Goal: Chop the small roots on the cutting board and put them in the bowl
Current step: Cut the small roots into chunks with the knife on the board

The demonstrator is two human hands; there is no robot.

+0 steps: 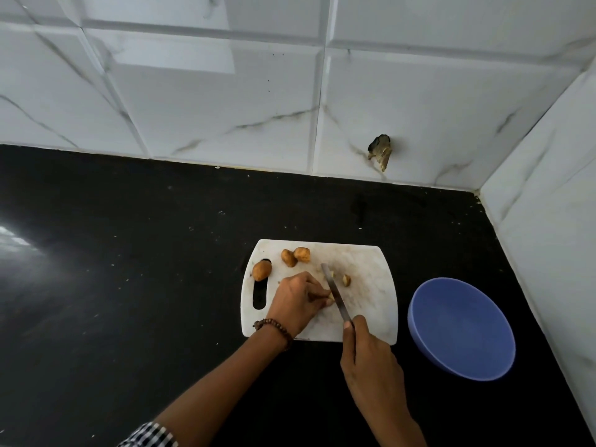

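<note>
Where 3 brown roots [289, 258] lie, skins whole.

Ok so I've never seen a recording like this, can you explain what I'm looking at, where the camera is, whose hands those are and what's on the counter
There is no machine here. The single picture comes from a wide-angle camera worn on a person's head, looking forward and down, so the two arms reaching in from the bottom are the wearer's own.

On the black counter lies a white cutting board, and to its right stands a blue bowl, which looks empty. Three whole brown roots sit at the board's far left side, one partly over the handle slot. A small cut piece lies near the middle.

The right hand holds a knife, blade angled across the board. The left hand, with a beaded bracelet at the wrist, pins a root being cut against the blade. White marbled tiles form the wall behind.
</note>
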